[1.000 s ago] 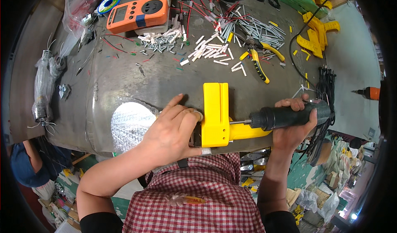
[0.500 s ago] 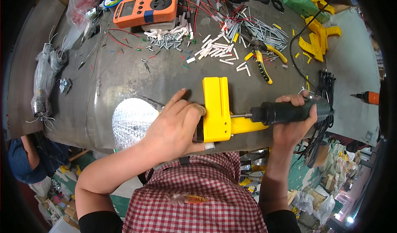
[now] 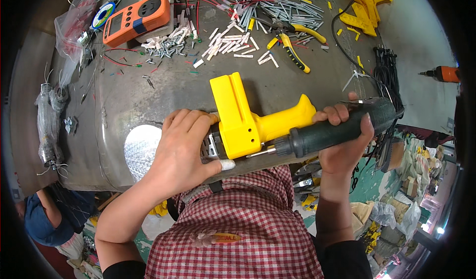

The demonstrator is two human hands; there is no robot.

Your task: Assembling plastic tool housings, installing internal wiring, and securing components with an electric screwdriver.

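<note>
My left hand (image 3: 179,147) is closed round the dark, slotted metal end of a yellow plastic housing (image 3: 237,118), holding it at the bench's near edge. One fingertip of that hand wears a white wrap. The housing's handle (image 3: 285,123) points right. In my right hand (image 3: 342,156) is a dark electric screwdriver (image 3: 322,139), lying nearly level. Its bit (image 3: 261,152) reaches the lower right side of the housing; whether the tip touches a screw I cannot tell. A shiny silver disc (image 3: 141,150) sits left of my left hand, which partly covers it.
Farther back on the bench (image 3: 163,98) lie white strips (image 3: 230,43), long screws (image 3: 287,11), small screws (image 3: 166,48), yellow-handled pliers (image 3: 295,53) and an orange multimeter (image 3: 136,21). Black cables (image 3: 386,73) and yellow parts (image 3: 364,11) are at right. A person (image 3: 49,217) is at lower left.
The housing has turned, its handle swinging away from me and its body leaning left. The screwdriver bit has shifted lower and left, toward the housing's near corner. Both hands keep their hold.
</note>
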